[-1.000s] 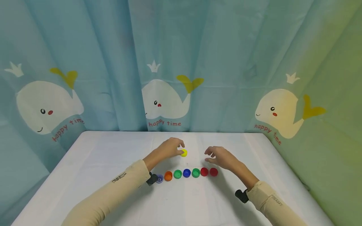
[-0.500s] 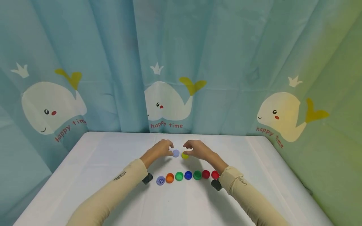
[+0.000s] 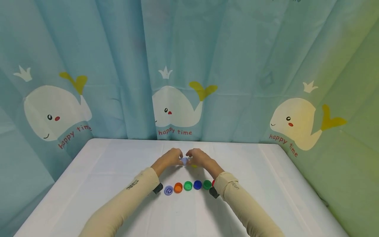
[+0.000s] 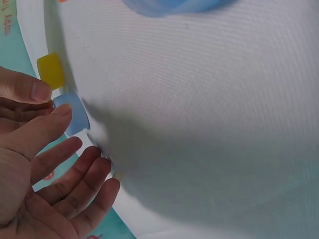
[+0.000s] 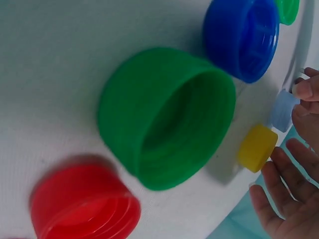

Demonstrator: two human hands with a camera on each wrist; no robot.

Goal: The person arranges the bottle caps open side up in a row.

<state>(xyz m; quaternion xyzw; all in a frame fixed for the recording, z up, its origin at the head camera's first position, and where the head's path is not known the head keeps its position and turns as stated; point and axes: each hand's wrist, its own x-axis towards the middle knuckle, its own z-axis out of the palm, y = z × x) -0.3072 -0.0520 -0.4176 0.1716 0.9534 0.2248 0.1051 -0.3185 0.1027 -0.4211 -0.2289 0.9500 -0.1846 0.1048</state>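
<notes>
A light blue bottle cap (image 3: 184, 161) sits near the far side of the table between both hands, its lower part facing the thumbs. My left hand (image 3: 170, 157) is at its left, and the left thumb (image 4: 55, 117) overlaps the cap in the left wrist view, the other fingers loosely spread. From the right comes my right hand (image 3: 201, 158), thumb near the cap's other side, fingers relaxed. Whether either thumb presses it is hard to tell. Right beside it lies a yellow cap (image 5: 257, 148), partly hidden by the right hand in the head view.
Nearer the person runs a row of caps: lilac (image 3: 168, 190), orange (image 3: 178, 188), green (image 3: 188, 186), dark blue (image 3: 197, 185), another green (image 3: 207, 184), and red (image 5: 84, 204), mostly covered by the right sleeve. A whale-print curtain (image 3: 242, 65) hangs behind the white table (image 3: 118, 164).
My right hand has moved left, past the yellow cap, to the light blue cap. The left hand has shifted from the yellow cap to the left side of the light blue one.
</notes>
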